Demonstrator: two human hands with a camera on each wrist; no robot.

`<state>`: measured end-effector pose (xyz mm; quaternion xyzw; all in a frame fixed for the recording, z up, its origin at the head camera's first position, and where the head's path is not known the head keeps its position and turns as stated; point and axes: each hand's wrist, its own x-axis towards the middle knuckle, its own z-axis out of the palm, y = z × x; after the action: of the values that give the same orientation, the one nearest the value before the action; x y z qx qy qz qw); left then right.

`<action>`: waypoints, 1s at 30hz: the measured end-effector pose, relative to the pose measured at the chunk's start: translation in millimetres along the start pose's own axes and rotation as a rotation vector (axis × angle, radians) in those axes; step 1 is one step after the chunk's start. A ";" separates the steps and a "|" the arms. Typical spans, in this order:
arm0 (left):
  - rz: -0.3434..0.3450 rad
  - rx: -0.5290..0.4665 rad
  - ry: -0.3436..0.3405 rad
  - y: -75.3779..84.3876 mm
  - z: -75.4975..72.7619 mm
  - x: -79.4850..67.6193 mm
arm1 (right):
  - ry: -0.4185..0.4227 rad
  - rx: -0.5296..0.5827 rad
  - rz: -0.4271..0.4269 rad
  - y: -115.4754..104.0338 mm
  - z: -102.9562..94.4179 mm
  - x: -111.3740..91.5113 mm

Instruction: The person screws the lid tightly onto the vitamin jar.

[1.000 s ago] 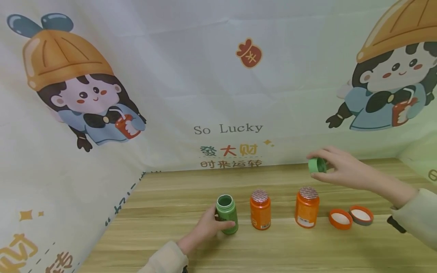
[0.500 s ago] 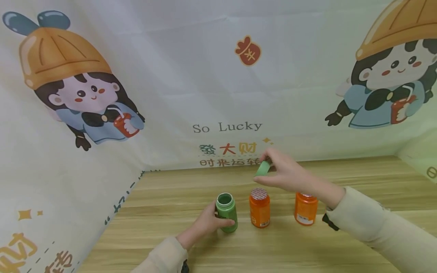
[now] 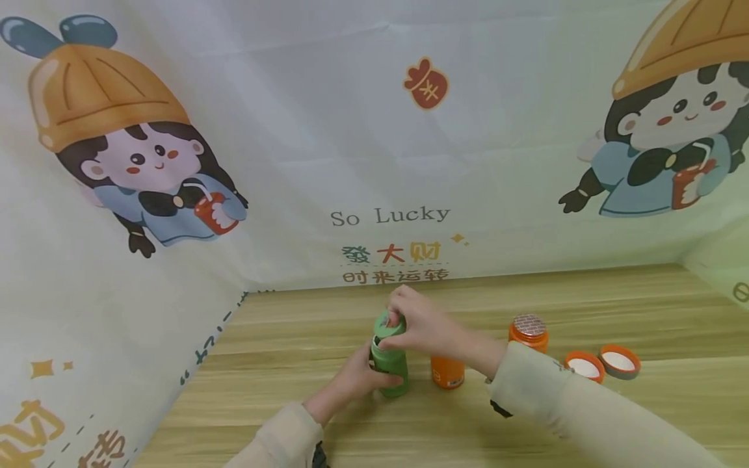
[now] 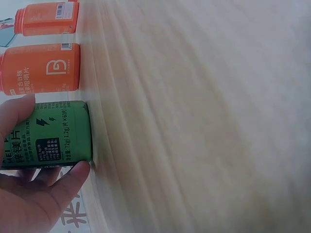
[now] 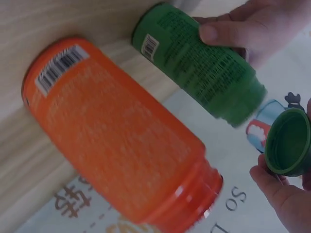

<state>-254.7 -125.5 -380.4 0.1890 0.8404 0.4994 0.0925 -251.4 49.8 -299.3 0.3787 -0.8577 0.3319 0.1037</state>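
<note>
My left hand (image 3: 358, 377) grips a green bottle (image 3: 393, 363) that stands upright on the wooden table, thumb across its front. In the left wrist view the bottle (image 4: 48, 133) shows dark printed lettering and its base on the tabletop. Over its mouth, my right hand (image 3: 424, 330) pinches a green cap (image 3: 387, 325), tilted in the head view. From the right wrist, the cap (image 5: 289, 143) shows its hollow underside, with a small gap to the threaded neck. Just right of the green bottle stands an orange bottle (image 3: 447, 374), partly hidden by my right hand.
Another orange bottle (image 3: 528, 328), its mouth covered by a printed foil seal, stands farther right, partly behind my right sleeve. Two orange-rimmed caps (image 3: 620, 361) lie beside it with pale insides up. A printed cloth (image 3: 292, 162) hangs behind the table (image 3: 304, 325).
My right hand has carried the green cap leftward and down, from above the right side of the table to the green bottle's mouth. My left hand keeps its grip in place.
</note>
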 end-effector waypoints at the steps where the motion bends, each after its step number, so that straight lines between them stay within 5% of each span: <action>1: -0.006 -0.008 -0.006 -0.2 -0.1 0.3 | -0.002 0.003 0.003 0.9 3.9 1.0; 16: -0.015 -0.005 0.030 0.2 2.9 -2.5 | -0.016 -0.011 -0.059 16.5 17.6 -2.9; 25: -0.027 -0.008 0.018 2.3 2.9 -1.6 | -0.178 -0.007 -0.003 9.4 12.3 -3.9; 30: -0.020 -0.007 -0.003 2.1 4.0 -0.2 | -0.234 -0.077 -0.099 10.8 13.2 -2.8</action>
<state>-252.7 -121.5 -380.5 0.1811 0.8404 0.5010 0.0996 -256.2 48.2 -315.8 0.4527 -0.8562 0.2468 0.0334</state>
